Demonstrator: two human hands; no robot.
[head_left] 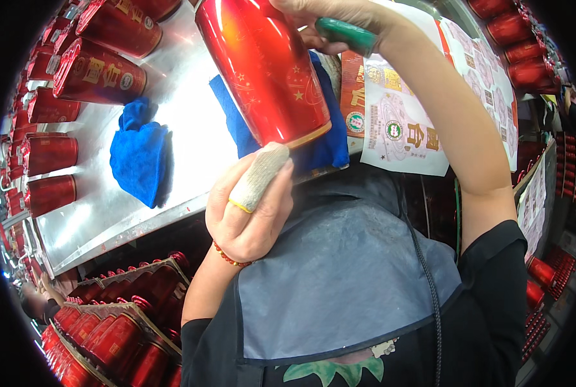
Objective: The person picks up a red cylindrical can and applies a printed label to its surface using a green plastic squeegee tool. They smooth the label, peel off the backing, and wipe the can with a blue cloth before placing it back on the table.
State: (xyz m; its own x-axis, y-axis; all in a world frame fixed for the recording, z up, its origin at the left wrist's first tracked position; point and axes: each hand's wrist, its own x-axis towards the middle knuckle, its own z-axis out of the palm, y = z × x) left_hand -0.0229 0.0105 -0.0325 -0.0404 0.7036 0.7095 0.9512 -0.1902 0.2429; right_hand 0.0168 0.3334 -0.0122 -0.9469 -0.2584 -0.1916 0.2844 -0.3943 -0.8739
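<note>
A shiny red canister with small gold stars and a gold rim lies tilted in front of me, over a blue cloth. My left hand is closed at its near end, fingers against the gold rim. One finger wears a greyish knitted sleeve with a yellow edge. At the canister's far end, my right hand reaches over its side and partly leaves the picture. In its palm sits a green, smooth hand tool whose working end I cannot make out.
Another blue cloth lies crumpled on the metal table. Red canisters stand along the left. Printed decal sheets lie at the right. Racks of canisters fill the lower left; a person shows beyond them.
</note>
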